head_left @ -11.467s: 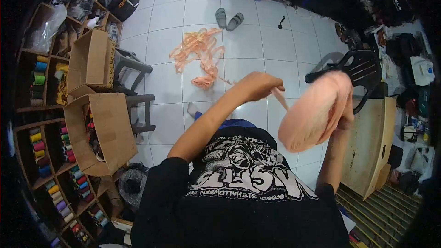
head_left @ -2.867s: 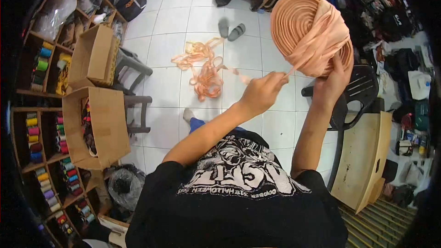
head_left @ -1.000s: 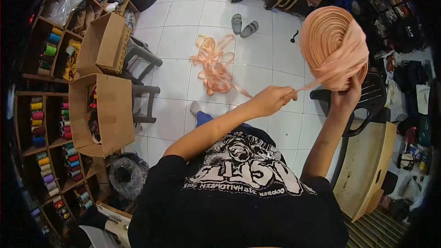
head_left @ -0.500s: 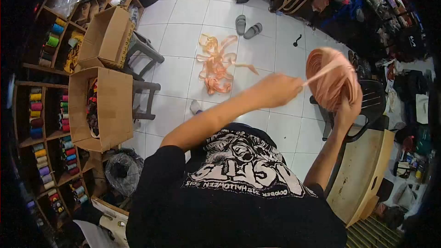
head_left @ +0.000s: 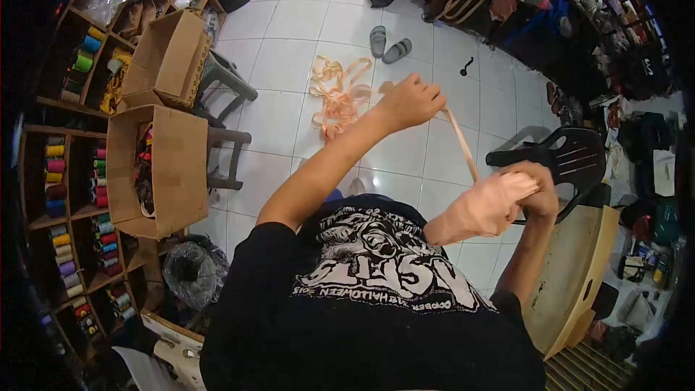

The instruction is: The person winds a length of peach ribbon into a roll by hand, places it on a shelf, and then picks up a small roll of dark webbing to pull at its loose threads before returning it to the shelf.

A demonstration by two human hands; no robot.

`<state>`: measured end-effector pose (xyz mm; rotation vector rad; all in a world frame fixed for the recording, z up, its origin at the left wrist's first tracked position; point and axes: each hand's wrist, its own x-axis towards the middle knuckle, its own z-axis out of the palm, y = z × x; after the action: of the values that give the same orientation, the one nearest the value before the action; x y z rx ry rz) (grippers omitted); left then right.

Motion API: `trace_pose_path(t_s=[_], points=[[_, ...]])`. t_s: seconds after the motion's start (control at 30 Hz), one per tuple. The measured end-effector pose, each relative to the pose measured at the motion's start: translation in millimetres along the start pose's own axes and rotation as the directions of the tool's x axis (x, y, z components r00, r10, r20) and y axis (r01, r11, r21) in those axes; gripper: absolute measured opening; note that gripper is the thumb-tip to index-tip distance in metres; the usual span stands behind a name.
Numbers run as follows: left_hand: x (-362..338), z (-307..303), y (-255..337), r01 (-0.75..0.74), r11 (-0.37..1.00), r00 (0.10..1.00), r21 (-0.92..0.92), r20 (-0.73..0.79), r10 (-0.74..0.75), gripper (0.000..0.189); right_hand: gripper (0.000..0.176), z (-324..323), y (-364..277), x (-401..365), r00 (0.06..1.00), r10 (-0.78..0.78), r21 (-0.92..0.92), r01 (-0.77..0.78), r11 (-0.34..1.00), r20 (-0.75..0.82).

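In my right hand [head_left: 537,190] is a thick coil of peach ribbon [head_left: 478,210], held edge-on in front of my shirt, its far end close to the cloth. My left hand [head_left: 411,105] is closed on the ribbon's free length, up and to the left of the coil. A taut strip of ribbon [head_left: 462,143] runs between the two hands. Below and beyond my left forearm, a loose heap of peach and cream ribbon [head_left: 339,98] lies tangled on the white floor tiles, partly hidden by my left hand and arm.
Cardboard boxes [head_left: 177,174] on grey stools stand at left, before shelves of thread spools [head_left: 56,166]. Grey sandals [head_left: 387,45] lie beyond the ribbon heap. A black chair [head_left: 572,163] and a wooden tabletop [head_left: 561,282] are at right. Bags and clutter line the right wall.
My left hand has moved left and up, drawing out a longer strip. The coil has come down toward my shirt and turned from face-on to edge-on in my right hand.
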<state>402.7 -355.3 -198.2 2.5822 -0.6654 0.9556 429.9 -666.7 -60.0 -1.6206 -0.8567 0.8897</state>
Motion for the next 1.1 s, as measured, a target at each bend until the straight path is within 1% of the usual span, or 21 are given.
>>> trace_pose_path(t_s=[0.03,0.13,0.17,0.2,0.27,0.33,0.37,0.4,0.47,0.5,0.6,0.63,0.7,0.73,0.8,0.83,0.87,0.93,0.97,1.0,1.1], points=[[6,3,0,-0.033,0.998,0.999,0.044,-0.040,0.035,0.020,0.045,10,-20,14,0.992,0.094,-0.221,-0.074,0.972,0.078],[11,-2,31,0.117,0.982,0.993,-0.147,0.008,-0.117,0.022,0.041,27,-31,24,0.970,0.216,-0.306,-0.239,0.921,-0.107],[14,-8,40,0.136,0.972,0.991,-0.192,0.044,-0.130,0.023,0.037,27,-44,28,0.975,0.175,-0.526,-0.221,0.822,-0.136],[16,-15,49,0.183,0.949,0.983,-0.258,0.077,-0.169,0.022,0.036,28,-40,28,0.965,0.116,-0.577,-0.234,0.782,-0.235],[18,-30,68,0.288,0.879,0.957,-0.379,0.153,-0.247,0.020,0.033,24,-21,29,0.845,-0.081,-0.675,-0.361,0.644,-0.528],[21,-45,84,0.377,0.735,0.924,-0.564,0.176,-0.339,0.017,0.033,17,1,30,0.585,-0.290,-0.549,-0.332,0.767,-0.758],[18,-44,88,0.370,0.692,0.924,-0.620,0.166,-0.344,0.016,0.030,10,11,29,0.469,-0.323,-0.466,-0.228,0.855,-0.822],[13,-42,92,0.361,0.645,0.923,-0.673,0.160,-0.351,0.015,0.029,5,19,31,0.371,-0.279,-0.283,0.043,0.958,-0.886],[6,-32,98,0.361,0.559,0.919,-0.746,0.183,-0.349,0.013,0.034,19,-14,41,0.298,-0.168,-0.050,0.367,0.929,-0.940],[4,-32,100,0.364,0.533,0.920,-0.764,0.207,-0.332,0.013,0.039,21,-19,40,0.255,-0.037,0.075,0.415,0.907,-0.966],[-4,-27,101,0.431,0.506,0.897,-0.747,0.293,-0.332,0.013,0.041,-3,-15,20,0.454,0.117,0.407,0.619,0.671,-0.883],[-12,-15,95,0.458,0.535,0.885,-0.710,0.305,-0.352,0.014,0.043,3,-32,19,0.411,0.217,0.418,0.503,0.756,-0.886],[-22,14,67,0.534,0.587,0.845,-0.609,0.369,-0.386,0.019,0.042,-17,-18,-7,0.639,0.113,0.497,0.461,0.735,-0.760],[-15,13,43,0.467,0.665,0.884,-0.583,0.318,-0.342,0.020,0.042,-19,-18,-13,0.723,0.064,0.499,0.407,0.765,-0.688],[3,-15,16,0.385,0.758,0.922,-0.526,0.257,-0.290,0.020,0.048,-11,-32,-10,0.903,-0.099,0.173,0.186,0.967,-0.419],[19,-27,8,0.381,0.865,0.903,-0.326,0.333,-0.272,0.016,0.049,1,-44,-1,0.922,-0.028,-0.005,0.028,1.000,-0.385],[30,-42,9,0.365,0.891,0.905,-0.269,0.328,-0.271,0.016,0.044,19,-51,11,0.913,0.068,-0.195,-0.158,0.968,-0.403],[52,-70,12,0.317,0.936,0.912,-0.152,0.320,-0.256,0.016,0.038,26,-41,28,0.865,0.035,-0.543,-0.344,0.766,-0.500],[58,-82,22,0.312,0.945,0.904,-0.101,0.339,-0.262,0.015,0.034,23,-18,32,0.778,-0.083,-0.514,-0.327,0.793,-0.622],[54,-79,34,0.348,0.914,0.906,-0.207,0.325,-0.271,0.016,0.033,27,-11,39,0.625,-0.106,-0.409,-0.366,0.836,-0.774],[33,-67,84,0.413,0.751,0.904,-0.516,0.330,-0.271,0.019,0.030,12,18,52,0.385,-0.231,-0.188,0.145,0.971,-0.894]])
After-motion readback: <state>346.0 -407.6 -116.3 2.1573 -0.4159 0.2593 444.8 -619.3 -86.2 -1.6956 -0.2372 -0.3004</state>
